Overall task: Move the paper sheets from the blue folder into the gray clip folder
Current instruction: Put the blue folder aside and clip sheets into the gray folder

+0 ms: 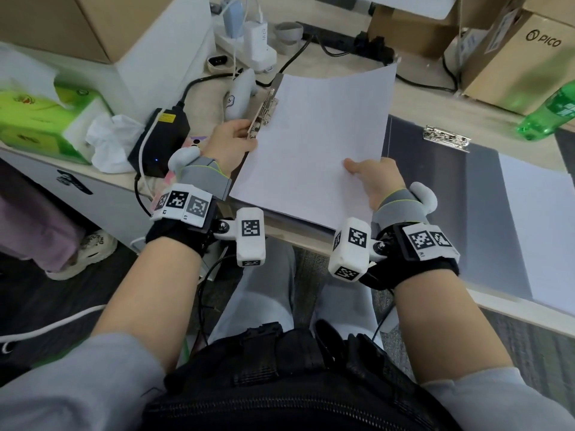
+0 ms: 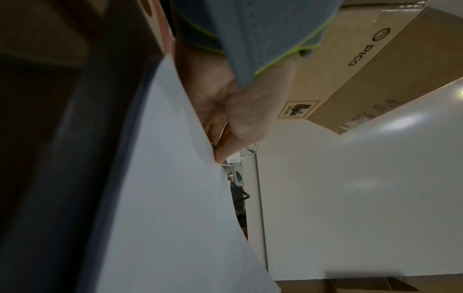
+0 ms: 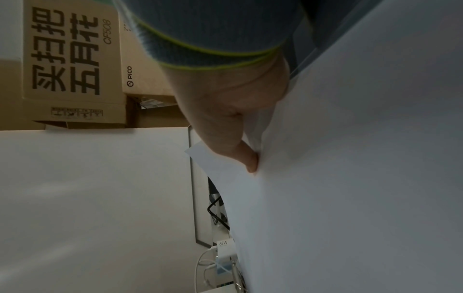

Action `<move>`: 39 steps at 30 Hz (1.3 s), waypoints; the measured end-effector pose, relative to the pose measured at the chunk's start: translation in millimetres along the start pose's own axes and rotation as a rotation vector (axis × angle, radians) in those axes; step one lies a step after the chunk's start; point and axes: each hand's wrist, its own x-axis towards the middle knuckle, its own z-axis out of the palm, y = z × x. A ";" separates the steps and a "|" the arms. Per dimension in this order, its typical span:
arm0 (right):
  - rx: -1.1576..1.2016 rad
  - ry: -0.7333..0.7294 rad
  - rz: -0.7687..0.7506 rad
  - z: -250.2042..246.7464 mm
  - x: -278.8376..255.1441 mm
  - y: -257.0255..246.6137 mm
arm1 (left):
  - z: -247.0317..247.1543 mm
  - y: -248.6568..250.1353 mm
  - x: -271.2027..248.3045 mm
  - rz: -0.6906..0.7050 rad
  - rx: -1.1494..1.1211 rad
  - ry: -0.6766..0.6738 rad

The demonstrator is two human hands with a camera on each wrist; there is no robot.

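A stack of white paper sheets [image 1: 314, 144] is raised and tilted above the desk edge. My left hand [image 1: 230, 138] pinches the metal clip [image 1: 264, 113] on the sheets' left edge. The folder that clip belongs to is mostly hidden; its dark bluish cover [image 2: 100, 178] shows beside the paper [image 2: 162, 198] in the left wrist view. My right hand [image 1: 370, 175] grips the sheets' near right edge, thumb on top, and the thumb [image 3: 250, 160] presses the paper [image 3: 350, 178]. The gray clip folder [image 1: 451, 197] lies open on the desk to the right, its silver clip [image 1: 446, 138] at the far edge.
A white sheet [image 1: 541, 228] lies on the gray folder's right half. A green bottle [image 1: 547, 113] and PICO cardboard boxes [image 1: 522, 57] stand at the back right. A black power brick [image 1: 161, 138], tissues, a green box [image 1: 46, 116] and a white controller [image 1: 239, 91] sit on the left.
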 end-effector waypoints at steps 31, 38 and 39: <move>-1.033 -0.325 -0.291 69.4 25.9 -35.5 | -4.3 19.5 37.7 -0.155 0.253 -0.147; -1.021 -0.344 -0.287 73.6 32.8 -26.0 | 8.3 37.7 46.8 -0.385 -0.156 -0.171; -1.018 -0.344 -0.282 74.3 34.0 -24.6 | 8.1 38.2 46.9 -0.387 -0.183 -0.146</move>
